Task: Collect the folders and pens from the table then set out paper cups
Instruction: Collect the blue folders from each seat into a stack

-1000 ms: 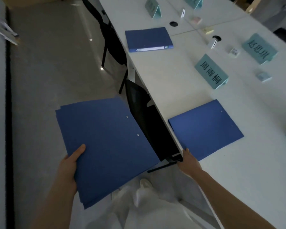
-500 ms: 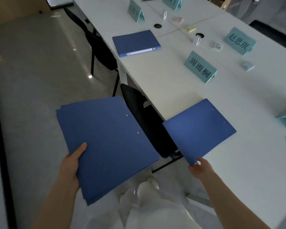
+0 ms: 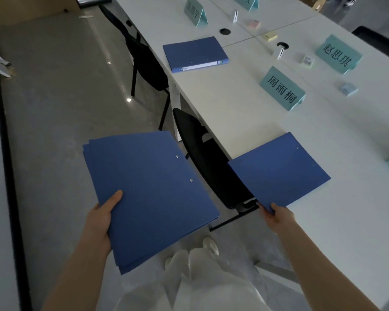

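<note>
Two hands are busy; the left hand (image 3: 99, 223) grips a stack of blue folders (image 3: 151, 196) off the table's side, thumb flat on top; the right hand (image 3: 279, 217) pinches the near corner of a single blue folder (image 3: 279, 170), seemingly half over the white table (image 3: 234, 113) edge; a third folder (image 3: 194, 53) lies farther along.

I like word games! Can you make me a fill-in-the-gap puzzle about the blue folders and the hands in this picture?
1. The left hand holds a stack of folders coloured ____.
2. The right hand grips one folder by its ____.
3. Another folder lies farther away on the white ____.
4. The black thing between the two held folders is a ____.

Missing words: blue; corner; table; chair
</note>
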Available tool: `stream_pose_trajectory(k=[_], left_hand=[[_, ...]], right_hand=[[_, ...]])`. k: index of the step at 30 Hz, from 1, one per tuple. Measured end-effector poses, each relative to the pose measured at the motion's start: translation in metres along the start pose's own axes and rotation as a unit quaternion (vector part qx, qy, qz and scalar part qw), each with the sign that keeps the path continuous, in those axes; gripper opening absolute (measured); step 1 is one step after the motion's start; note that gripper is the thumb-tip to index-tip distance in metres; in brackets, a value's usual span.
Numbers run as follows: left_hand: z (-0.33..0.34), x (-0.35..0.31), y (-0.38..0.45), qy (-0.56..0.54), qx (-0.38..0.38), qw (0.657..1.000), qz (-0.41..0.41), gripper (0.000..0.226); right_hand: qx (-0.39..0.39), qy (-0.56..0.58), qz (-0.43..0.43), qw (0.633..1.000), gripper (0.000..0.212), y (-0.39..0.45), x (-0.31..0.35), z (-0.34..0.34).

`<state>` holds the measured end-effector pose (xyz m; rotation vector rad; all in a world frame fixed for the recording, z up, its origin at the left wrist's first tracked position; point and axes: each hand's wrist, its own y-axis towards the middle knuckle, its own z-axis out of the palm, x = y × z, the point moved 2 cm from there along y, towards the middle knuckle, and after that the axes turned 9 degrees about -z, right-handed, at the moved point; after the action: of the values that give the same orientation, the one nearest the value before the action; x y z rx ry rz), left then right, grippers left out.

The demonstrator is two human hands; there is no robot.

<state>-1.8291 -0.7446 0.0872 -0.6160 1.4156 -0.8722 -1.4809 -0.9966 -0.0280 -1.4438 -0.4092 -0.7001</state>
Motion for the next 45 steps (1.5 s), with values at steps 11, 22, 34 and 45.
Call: stream_pose_trajectory(k=[11,22,34,45], left_hand=[[-0.023,-0.008,-0.002,-0.023,-0.002,1.000,0.009,0.046],[-0.074,-0.023,-0.005,-0.020,-0.009,1.000,0.021,0.045],[-0.108,-0.060,0.013,-0.072,-0.029,0.996,0.040,0.073],[-0.086,-0.150,0.088,-0.072,-0.048,0.996,0.035,0.042]], right_hand=[[0.219,0.183,0.060,0.956,0.101,-0.087,-0.011,0.042],[0.458,-0.132,0.022,0.879,0.043,-0.171,-0.054,0.091],[0.529,-0.391,-0.040,0.752,0.072,-0.196,-0.080,0.172],[0.510,-0.589,-0.293,0.554,0.041,-0.165,-0.080,0.320]])
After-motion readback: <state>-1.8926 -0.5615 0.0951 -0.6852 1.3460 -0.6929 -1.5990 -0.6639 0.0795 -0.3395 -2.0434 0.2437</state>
